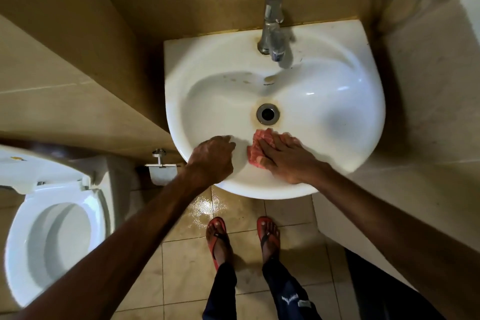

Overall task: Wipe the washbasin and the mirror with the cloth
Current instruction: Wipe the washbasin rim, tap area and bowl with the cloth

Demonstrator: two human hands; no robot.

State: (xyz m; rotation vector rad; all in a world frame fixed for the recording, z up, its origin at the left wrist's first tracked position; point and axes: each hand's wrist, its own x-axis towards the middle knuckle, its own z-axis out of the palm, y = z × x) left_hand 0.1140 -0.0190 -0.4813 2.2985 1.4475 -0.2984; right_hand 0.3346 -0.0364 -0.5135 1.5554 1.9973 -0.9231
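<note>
Cloth [255, 149]: pink, bunched, lying on the washbasin [363, 65] bowl wall just on the near side of the drain [267, 113]. Right grip [285, 161] lies flat on top of the cloth, fingers straight and pointing toward the drain, pressing down, not wrapped round it. Cloth shows past the fingertips and beside the thumb. Left grip [213, 158] sits near-left of the drain on the bowl's slope by the front rim, knuckles up, fingers curled under, fingertips hidden. It is just beside the cloth, not touching it. Brownish staining rings the drain, with more spots on the bowl wall beyond it. Tap [272, 31] is on the far side of the drain, on the back ledge, spout pointing into the bowl. Well left of the drain: toilet [59, 241], lid up. A metal holder [162, 167] is on the wall between the toilet and the drain. Nearer than the drain, below the basin: wet tiled floor [207, 208] and two feet in red sandals [217, 236].
</note>
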